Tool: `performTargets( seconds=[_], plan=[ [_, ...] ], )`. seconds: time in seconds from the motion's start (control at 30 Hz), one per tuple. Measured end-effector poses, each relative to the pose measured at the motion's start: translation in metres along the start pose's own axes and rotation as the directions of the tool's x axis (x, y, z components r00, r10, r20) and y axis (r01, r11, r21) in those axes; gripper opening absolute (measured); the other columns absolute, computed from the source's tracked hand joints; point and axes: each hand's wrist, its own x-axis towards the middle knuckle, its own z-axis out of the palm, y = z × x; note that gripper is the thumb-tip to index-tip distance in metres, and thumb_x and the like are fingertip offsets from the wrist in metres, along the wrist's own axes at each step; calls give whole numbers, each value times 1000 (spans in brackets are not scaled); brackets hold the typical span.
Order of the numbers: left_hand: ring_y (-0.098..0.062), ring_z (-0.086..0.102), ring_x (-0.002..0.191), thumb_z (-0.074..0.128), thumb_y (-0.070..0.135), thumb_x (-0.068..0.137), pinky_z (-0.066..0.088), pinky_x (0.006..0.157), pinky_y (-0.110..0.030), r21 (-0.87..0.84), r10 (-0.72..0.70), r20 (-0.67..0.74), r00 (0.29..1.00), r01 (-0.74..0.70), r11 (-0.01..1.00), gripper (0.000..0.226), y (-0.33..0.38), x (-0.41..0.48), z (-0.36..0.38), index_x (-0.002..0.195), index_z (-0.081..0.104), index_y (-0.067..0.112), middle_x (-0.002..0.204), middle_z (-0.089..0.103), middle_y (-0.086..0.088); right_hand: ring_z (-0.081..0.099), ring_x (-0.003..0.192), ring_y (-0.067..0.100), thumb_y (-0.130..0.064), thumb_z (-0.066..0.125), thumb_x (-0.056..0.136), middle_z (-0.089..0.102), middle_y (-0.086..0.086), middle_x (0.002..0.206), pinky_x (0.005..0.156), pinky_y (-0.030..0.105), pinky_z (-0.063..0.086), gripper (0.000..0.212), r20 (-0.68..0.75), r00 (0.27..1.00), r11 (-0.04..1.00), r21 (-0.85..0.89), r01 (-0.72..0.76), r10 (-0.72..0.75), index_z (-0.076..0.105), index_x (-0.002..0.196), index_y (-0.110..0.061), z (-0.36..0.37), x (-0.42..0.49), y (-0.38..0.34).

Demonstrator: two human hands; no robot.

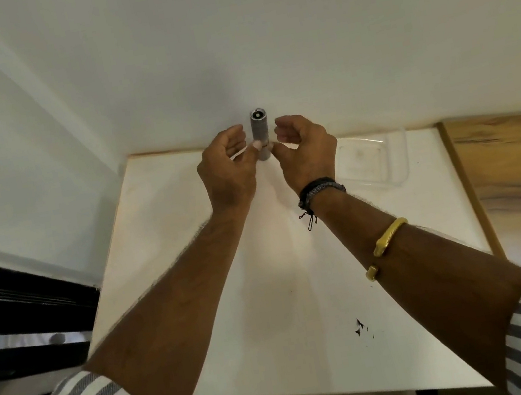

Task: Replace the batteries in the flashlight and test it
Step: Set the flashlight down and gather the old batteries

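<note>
Grey and metallic-looking, the flashlight (260, 129) stands upright on its end at the far edge of the white surface (196, 278), close against the wall (259, 40), with its upper end face turned toward the camera. The left hand (226, 172) sits just to its left and the right hand (309, 154) just to its right. On both, the fingers (237, 131) are loosely curled and stand apart from the barrel, with a gap showing on either side. Only the thumb tips reach its lower part: the left one touches it, and the right one is at least just beside it. A pale strip (239, 153), perhaps a wrist cord, shows by the left thumb, and I cannot tell whether that hand pinches it. A clear plastic tray (367, 161) lies on the surface to the right, apart from the hands. No loose batteries can be made out. Judging by its look, the flashlight is a stiff, fairly light cylinder, tall for its narrow base, so a careless nudge could tip it and it would roll if it fell. The smooth barrel may be slippery, so a firm wrap round the middle with one hand seems the safest hold, leaving the other to twist the end cap. Which end unscrews is not clear from here.
</note>
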Motion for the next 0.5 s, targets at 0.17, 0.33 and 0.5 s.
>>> performTargets(
  seconds=[0.17, 0.33, 0.5],
  plan=[
    [-3, 69, 85, 75, 22, 87, 53, 75, -8, -47, 13, -55, 998, -15, 999, 27, 19, -48, -10, 109, 71, 9, 99, 75, 1, 72, 87, 15, -6, 74, 86, 76, 1, 93, 85, 37, 61, 21, -46, 999, 991, 131, -7, 13, 75, 106, -12, -35, -37, -8],
    [-9, 72, 81, 72, 19, 89, 61, 77, -24, -63, 47, 47, 998, -44, 997, 18, 45, -110, -14, 106, 73, 10, 93, 77, 0, 74, 83, 21, -10, 74, 88, 76, 2, 85, 73, 43, 64, 12, -68, 993, 973, 218, -77, 94, 76, 97, -16, -85, -86, -6],
    [-3, 70, 78, 73, 18, 89, 56, 73, -12, -33, 115, 191, 975, -111, 993, 17, 63, -163, -7, 104, 74, 11, 92, 77, 1, 75, 75, 11, -9, 74, 86, 76, -2, 80, 60, 30, 64, 13, -77, 984, 957, 256, -135, 159, 77, 96, -18, -139, -128, 4]
  ],
)
